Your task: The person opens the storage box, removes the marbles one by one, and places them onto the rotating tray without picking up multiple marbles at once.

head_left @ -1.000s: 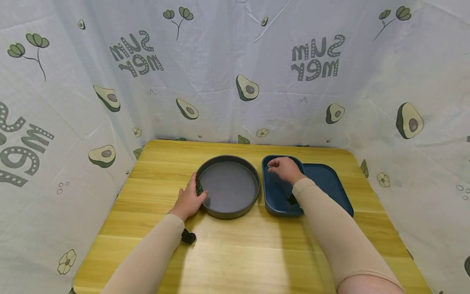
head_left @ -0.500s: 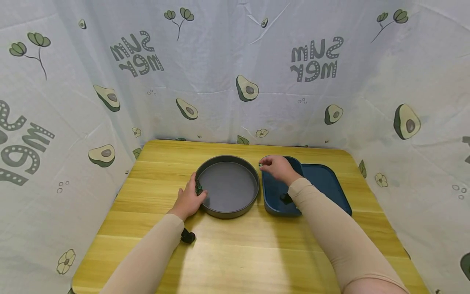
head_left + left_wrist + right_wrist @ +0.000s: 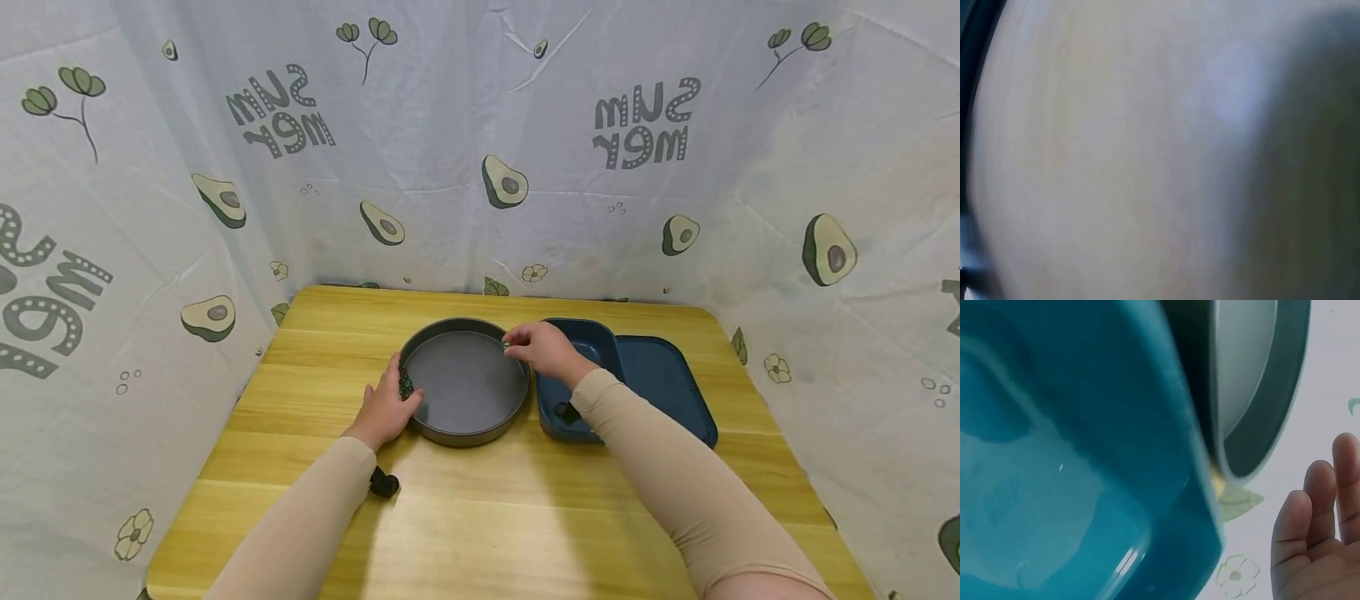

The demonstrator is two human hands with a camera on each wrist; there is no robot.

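My left hand (image 3: 384,408) is at the left rim of a round dark grey pan (image 3: 465,383), thumb over the inner side and fingers along the outside. A dark green speckled thing (image 3: 406,383) shows between thumb and forefinger at that rim; its lower part is hidden by the hand. Above the pan's right rim, my right hand (image 3: 547,348) pinches a tiny green piece (image 3: 506,345) between thumb and forefinger; its kind cannot be told. In the right wrist view the other fingers (image 3: 1319,512) of this hand are extended. The left wrist view is blurred.
Right of the pan stands a deep blue tray (image 3: 553,398), under my right wrist. A flatter blue tray (image 3: 663,379) lies beside it. Both rest on a wooden table (image 3: 480,517). A printed curtain (image 3: 450,250) hangs behind the table.
My right hand has moved left with the tiny green piece, from over the deep blue tray to the pan's right rim. The left hand has stayed in place.
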